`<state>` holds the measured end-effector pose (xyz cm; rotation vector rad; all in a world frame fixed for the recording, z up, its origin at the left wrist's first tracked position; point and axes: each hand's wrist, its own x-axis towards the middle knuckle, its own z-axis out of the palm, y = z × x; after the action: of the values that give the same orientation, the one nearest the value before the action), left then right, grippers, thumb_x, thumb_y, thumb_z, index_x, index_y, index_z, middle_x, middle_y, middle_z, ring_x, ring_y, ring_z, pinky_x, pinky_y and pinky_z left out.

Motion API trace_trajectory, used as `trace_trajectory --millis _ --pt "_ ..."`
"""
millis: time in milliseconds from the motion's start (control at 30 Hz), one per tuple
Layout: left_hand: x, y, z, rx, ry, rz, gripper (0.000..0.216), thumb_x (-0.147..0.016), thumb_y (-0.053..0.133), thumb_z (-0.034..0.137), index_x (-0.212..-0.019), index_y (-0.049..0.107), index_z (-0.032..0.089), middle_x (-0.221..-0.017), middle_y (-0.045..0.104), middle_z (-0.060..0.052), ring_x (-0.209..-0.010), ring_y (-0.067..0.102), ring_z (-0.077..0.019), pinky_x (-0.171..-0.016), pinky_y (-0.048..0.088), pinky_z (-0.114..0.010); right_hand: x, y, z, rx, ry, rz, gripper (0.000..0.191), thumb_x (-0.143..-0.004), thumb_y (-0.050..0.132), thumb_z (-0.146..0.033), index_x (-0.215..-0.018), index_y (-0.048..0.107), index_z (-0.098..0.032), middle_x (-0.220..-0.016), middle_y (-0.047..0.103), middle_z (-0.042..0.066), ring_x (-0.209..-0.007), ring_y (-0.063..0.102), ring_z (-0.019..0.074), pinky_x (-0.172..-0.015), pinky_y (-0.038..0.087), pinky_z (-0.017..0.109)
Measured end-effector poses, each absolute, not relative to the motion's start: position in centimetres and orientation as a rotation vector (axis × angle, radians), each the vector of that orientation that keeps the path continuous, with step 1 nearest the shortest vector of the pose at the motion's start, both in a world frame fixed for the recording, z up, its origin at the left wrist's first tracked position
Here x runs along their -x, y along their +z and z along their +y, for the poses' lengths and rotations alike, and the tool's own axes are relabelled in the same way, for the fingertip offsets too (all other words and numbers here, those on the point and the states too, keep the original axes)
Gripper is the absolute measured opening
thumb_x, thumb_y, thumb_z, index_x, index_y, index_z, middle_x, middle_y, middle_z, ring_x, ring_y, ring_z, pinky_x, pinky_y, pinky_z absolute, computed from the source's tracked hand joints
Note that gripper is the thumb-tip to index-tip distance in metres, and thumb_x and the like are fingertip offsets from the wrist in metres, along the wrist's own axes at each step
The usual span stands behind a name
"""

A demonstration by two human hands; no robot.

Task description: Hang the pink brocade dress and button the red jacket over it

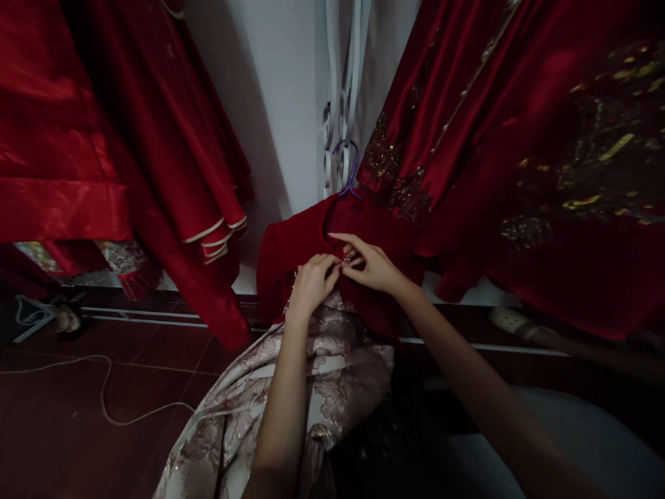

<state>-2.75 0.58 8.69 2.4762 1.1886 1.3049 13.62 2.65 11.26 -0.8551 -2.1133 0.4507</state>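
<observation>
A dark red jacket (291,253) hangs on a purple hanger (355,166) straight ahead of me. At its front, just below the neckline, my left hand (310,285) is closed, with thumb and fingers pinched together. My right hand (371,265) meets it there, its thumb and a finger pinched and its index finger stretched out over the neckline. What the fingertips hold is too small and dark to make out. Under my hands, a shiny pale fabric with a brownish floral pattern (332,374) drapes down from the jacket front towards me. Small beads show beside my left hand.
Red garments with pale piping (208,173) hang at the left. Others with gold sequins (587,152) hang at the right. White straps (347,76) hold the hanger. A cable (107,388) lies on the tiled floor. A pale clog (512,322) on a foot is at the right.
</observation>
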Motion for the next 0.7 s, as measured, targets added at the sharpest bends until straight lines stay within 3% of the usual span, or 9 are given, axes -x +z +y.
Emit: trace_trajectory --millis 133,267,367,567,700 --pt "2.7 6.1 0.5 -2.200 1.521 1.138 0.024 -0.089 0.040 0.023 -0.108 0.054 0.021 -0.109 0.055 -0.007 -0.105 0.051 -0.0159 -0.094 0.038 -0.031 -12.0 8.2 1.2 0.952 0.404 -1.859 0.072 -0.077 0.049 -0.017 -0.141 0.020 -0.028 -0.106 0.046 0.007 -0.082 0.054 0.0131 -0.069 0.054 0.026" --pt "3.7 3.5 0.7 -2.090 1.520 1.197 0.037 -0.084 0.049 0.026 -0.121 0.046 0.024 -0.120 0.047 -0.008 -0.116 0.043 -0.0187 -0.102 0.032 -0.037 -11.7 3.6 -1.1 1.115 0.310 -1.925 0.094 -0.067 0.054 -0.009 -0.144 0.002 -0.026 -0.127 0.033 0.014 -0.103 0.050 0.0203 -0.086 0.048 0.036" --pt "5.5 2.0 1.4 -2.001 1.474 1.267 0.039 -0.080 0.055 0.030 -0.117 0.048 0.022 -0.115 0.049 -0.009 -0.109 0.048 -0.0191 -0.096 0.037 -0.036 -13.4 1.7 -1.2 1.255 0.277 -2.058 0.092 -0.065 0.049 -0.003 -0.144 0.006 -0.026 -0.125 0.036 0.014 -0.108 0.050 0.0237 -0.083 0.048 0.036" --pt "8.1 -0.5 1.8 -1.866 1.053 1.254 0.035 -0.071 0.064 0.033 -0.099 0.050 0.016 -0.085 0.052 -0.002 -0.076 0.052 -0.0116 -0.074 0.044 -0.027 -17.6 1.2 0.6 1.281 0.422 -1.945 0.075 -0.075 0.050 -0.015 -0.138 0.010 -0.015 -0.100 0.054 0.010 -0.090 0.060 0.0192 -0.081 0.047 0.035" --pt "7.5 -1.3 1.7 -1.890 0.834 1.202 0.035 -0.065 0.068 0.032 -0.090 0.051 0.016 -0.083 0.053 -0.001 -0.076 0.051 -0.0120 -0.073 0.043 -0.026 -18.4 2.7 0.3 1.251 0.372 -1.841 0.065 -0.074 0.060 -0.026 -0.131 0.028 -0.020 -0.093 0.057 0.005 -0.084 0.060 0.0184 -0.078 0.047 0.033"
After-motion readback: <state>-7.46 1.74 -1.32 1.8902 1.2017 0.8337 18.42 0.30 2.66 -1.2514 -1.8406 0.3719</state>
